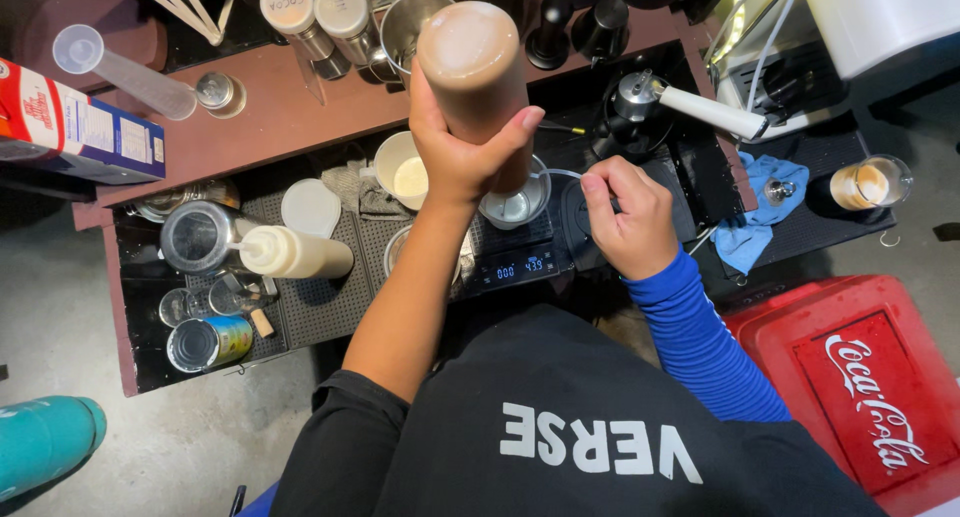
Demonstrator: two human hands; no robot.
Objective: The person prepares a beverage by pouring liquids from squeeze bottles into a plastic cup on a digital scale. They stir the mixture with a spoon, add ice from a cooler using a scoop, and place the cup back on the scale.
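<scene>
Gripping an upturned brown squeeze bottle (472, 67) above the cup (515, 205) on the scale (515, 267), the left hand (462, 147) doses; right hand (628, 217) pinches a spoon (560, 174) beside the cup, steadying it.

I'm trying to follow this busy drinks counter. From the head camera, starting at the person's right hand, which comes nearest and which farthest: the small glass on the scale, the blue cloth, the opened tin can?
From the right hand:
1. Small glass, just to its left on the scale.
2. Blue cloth, off to its right.
3. Opened tin can, far left at the counter's near edge.
</scene>
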